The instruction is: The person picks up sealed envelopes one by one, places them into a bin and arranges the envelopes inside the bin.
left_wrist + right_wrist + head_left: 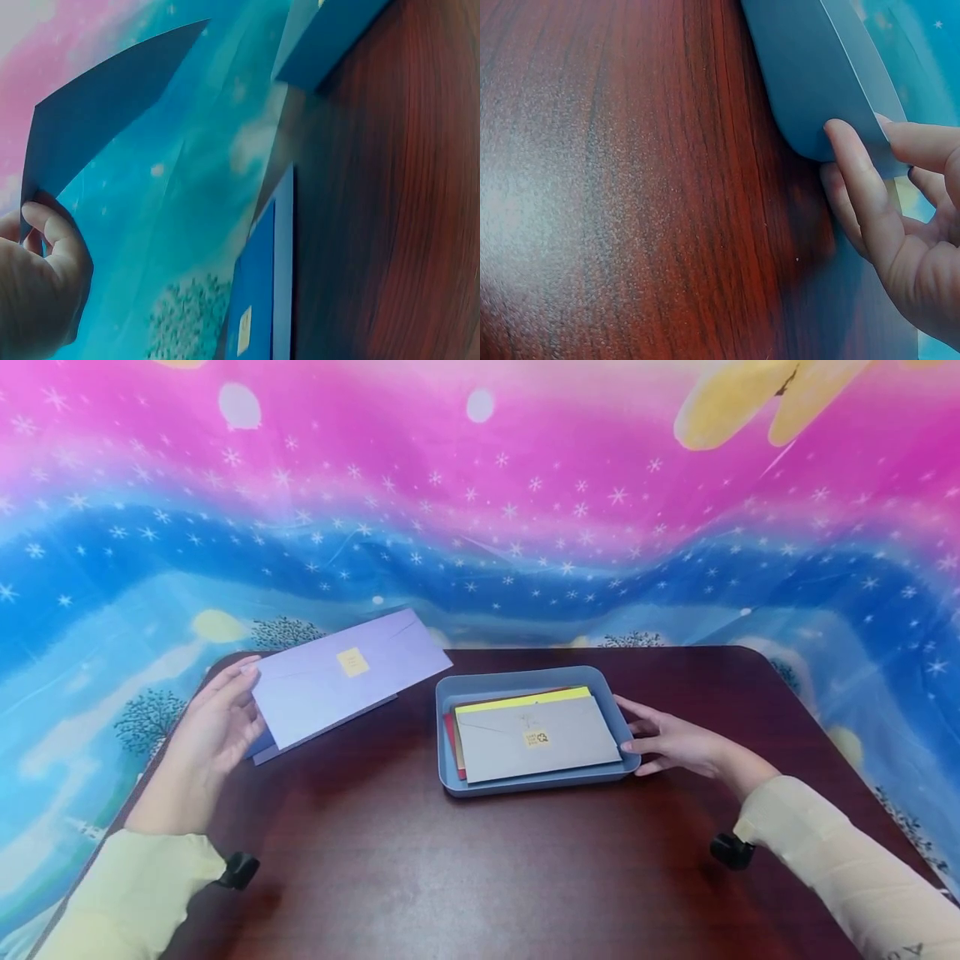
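My left hand [217, 722] pinches the left end of a lavender envelope [315, 693], which has a small yellow label and is held tilted above the table. Under it, partly hidden, a blue envelope [251, 296] and a pale one [283, 277] lie stacked on the table. At the right end of a blue-grey tray [525, 790], my right hand [678, 743] holds the wall near the front corner, fingertips at the rim and on the outside. Inside the tray a grey envelope [487, 752] with a label covers a yellow envelope [573, 695] and a red one [451, 727].
All of this is on a dark reddish wooden table [465, 877]. Behind the table hangs a pink and blue patterned cloth [450, 510]. A black wrist device sits at each cuff.
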Action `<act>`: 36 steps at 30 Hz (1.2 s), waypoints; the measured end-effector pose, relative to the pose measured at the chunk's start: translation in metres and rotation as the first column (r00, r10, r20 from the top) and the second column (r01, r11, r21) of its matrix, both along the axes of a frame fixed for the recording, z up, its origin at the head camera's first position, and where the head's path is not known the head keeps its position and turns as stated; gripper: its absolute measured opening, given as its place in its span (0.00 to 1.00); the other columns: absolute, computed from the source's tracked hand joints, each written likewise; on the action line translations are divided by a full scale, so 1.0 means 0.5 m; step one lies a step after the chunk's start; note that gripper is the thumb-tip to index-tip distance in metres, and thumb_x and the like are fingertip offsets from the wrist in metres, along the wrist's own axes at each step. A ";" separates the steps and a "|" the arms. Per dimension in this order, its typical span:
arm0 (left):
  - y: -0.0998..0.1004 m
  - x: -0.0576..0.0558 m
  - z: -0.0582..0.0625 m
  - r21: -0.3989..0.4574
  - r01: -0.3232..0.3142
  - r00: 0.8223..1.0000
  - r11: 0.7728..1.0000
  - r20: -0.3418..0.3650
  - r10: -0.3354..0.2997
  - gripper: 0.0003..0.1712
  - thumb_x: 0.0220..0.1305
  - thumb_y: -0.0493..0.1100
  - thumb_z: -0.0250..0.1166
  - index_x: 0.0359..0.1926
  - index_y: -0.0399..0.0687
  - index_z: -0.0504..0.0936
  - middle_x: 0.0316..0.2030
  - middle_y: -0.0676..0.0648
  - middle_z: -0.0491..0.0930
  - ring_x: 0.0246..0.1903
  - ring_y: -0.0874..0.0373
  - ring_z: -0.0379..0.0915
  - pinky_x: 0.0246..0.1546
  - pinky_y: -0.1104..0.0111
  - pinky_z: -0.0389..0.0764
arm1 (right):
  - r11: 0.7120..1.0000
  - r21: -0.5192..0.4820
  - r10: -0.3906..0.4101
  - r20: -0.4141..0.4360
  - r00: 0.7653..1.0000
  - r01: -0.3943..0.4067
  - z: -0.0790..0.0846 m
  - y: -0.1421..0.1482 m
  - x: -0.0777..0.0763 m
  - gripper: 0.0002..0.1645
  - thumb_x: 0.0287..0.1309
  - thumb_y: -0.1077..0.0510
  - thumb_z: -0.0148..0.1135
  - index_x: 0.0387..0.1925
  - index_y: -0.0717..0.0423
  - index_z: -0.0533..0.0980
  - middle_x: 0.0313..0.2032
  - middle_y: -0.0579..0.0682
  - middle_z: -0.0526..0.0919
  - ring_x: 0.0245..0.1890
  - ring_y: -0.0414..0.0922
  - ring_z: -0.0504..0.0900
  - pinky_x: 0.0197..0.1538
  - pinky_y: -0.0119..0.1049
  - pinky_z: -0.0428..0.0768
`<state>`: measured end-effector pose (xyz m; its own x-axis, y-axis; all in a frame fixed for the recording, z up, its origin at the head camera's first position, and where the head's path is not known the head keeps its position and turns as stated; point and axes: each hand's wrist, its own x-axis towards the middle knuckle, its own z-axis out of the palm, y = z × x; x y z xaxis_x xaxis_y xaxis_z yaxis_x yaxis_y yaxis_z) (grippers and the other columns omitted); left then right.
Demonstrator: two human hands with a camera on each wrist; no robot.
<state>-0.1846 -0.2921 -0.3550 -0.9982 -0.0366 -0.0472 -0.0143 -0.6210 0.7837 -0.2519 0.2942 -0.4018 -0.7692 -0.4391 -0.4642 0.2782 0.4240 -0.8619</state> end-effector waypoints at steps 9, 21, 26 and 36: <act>0.100 -0.018 0.002 -0.099 0.080 0.996 0.992 0.058 -0.075 0.11 0.77 0.37 0.58 0.44 0.52 0.86 0.39 0.51 0.85 0.36 0.60 0.81 0.31 0.73 0.81 | 1.000 -0.022 0.001 0.005 1.000 -0.001 -0.003 0.000 0.006 0.57 0.71 0.60 0.63 0.83 0.41 0.35 0.70 0.74 0.56 0.51 0.56 0.82 0.50 0.48 0.85; 0.229 -0.063 -0.010 -0.141 0.246 0.963 0.959 0.149 -0.225 0.14 0.79 0.36 0.54 0.42 0.55 0.85 0.37 0.53 0.85 0.35 0.64 0.80 0.32 0.77 0.78 | 1.000 -0.009 0.007 -0.013 1.000 -0.007 0.005 -0.001 0.004 0.56 0.71 0.61 0.62 0.83 0.41 0.35 0.71 0.73 0.56 0.53 0.54 0.81 0.50 0.47 0.85; 0.275 -0.081 -0.033 -0.156 0.289 0.945 0.945 0.203 -0.256 0.12 0.79 0.36 0.54 0.44 0.54 0.82 0.36 0.54 0.84 0.37 0.64 0.80 0.35 0.76 0.79 | 1.000 -0.012 0.015 -0.021 1.000 -0.015 0.007 -0.003 0.003 0.56 0.71 0.61 0.63 0.83 0.42 0.36 0.71 0.73 0.56 0.55 0.56 0.78 0.50 0.47 0.85; 0.354 -0.103 -0.069 -0.238 0.345 0.919 0.908 0.282 -0.275 0.26 0.78 0.37 0.57 0.73 0.36 0.68 0.41 0.55 0.84 0.43 0.64 0.80 0.45 0.74 0.81 | 1.000 -0.010 0.007 -0.026 1.000 -0.007 0.001 -0.002 0.003 0.55 0.72 0.63 0.61 0.83 0.42 0.36 0.70 0.74 0.57 0.52 0.56 0.79 0.50 0.48 0.86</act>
